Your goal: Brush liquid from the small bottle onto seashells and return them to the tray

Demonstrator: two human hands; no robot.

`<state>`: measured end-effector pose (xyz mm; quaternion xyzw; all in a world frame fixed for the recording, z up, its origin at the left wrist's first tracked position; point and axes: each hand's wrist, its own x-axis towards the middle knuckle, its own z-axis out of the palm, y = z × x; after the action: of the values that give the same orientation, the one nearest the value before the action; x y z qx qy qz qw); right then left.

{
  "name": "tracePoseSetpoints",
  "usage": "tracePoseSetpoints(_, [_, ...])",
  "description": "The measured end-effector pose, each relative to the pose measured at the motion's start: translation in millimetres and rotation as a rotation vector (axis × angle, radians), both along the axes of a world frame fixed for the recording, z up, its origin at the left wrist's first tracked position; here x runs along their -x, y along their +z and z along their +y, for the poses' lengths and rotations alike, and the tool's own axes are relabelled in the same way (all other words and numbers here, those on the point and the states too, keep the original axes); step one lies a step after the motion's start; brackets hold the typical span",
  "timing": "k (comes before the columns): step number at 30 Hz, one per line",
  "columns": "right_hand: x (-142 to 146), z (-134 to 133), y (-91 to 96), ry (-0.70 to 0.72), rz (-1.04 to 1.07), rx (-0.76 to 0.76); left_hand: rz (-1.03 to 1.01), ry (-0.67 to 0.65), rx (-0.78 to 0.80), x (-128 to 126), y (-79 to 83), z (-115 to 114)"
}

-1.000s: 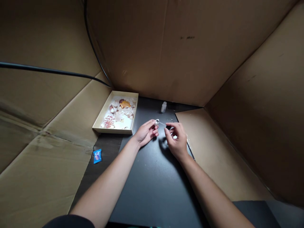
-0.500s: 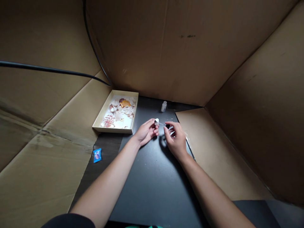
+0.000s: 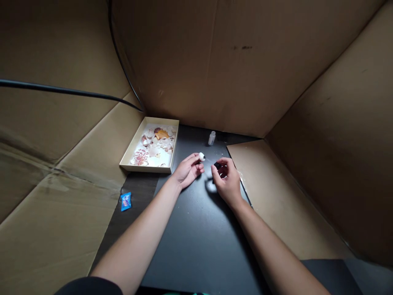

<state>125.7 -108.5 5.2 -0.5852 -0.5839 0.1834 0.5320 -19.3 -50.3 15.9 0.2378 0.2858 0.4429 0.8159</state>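
Note:
Between the fingertips of my left hand [image 3: 189,171] is a small white shell-like piece [image 3: 201,156] with a dark spot on its right side. My right hand [image 3: 226,176] pinches a small black cap [image 3: 217,165]. A thin clear stem [image 3: 208,160] points from the cap toward the white piece; whether its tip touches is too fine to tell. Behind both hands, a small clear bottle [image 3: 211,138] stands upright with no cap on it.
A shallow cream box [image 3: 147,168] of seashells [image 3: 161,141] lies at the back left. Near the left edge is a blue wrapped packet [image 3: 125,201]. A cardboard sheet [image 3: 285,196] covers the right side of the dark table [image 3: 196,246]. Cardboard walls [image 3: 196,61] surround it.
The white piece has turned slightly in my left fingers, and the black cap in my right hand has shifted a little. Both hands have otherwise stayed in place.

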Motion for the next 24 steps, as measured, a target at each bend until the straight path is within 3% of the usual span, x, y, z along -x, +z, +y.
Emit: tracePoseSetpoints(24, [0.5,0.5,0.0,-0.008,0.035,0.035,0.015,0.039,0.038,0.0,1.6,-0.3])
